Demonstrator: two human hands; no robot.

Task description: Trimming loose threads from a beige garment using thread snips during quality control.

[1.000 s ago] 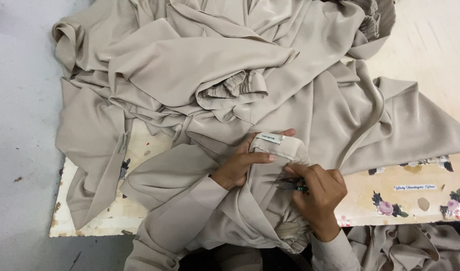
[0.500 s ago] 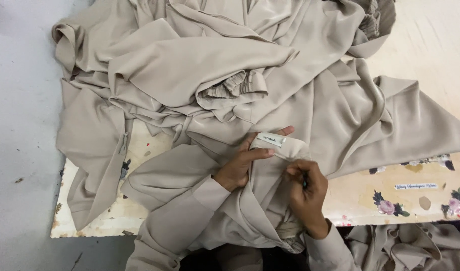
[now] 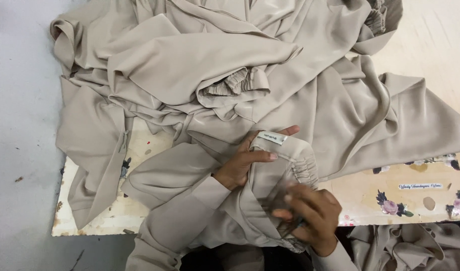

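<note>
Currently, landmark: small white label [image 3: 271,137] sewn on the beige garment [image 3: 200,65].
Left hand [image 3: 240,163]: just below-left of label, fingers closed, pinching the gathered edge [image 3: 302,168].
Right hand [image 3: 313,213]: well below label, curled on fabric; blurred, poss. small tool, can't tell.
Garment: heaped on floral board [image 3: 405,195], mostly above label.
Technique: keep edge taut btwn hands, work close to the seam.
</note>
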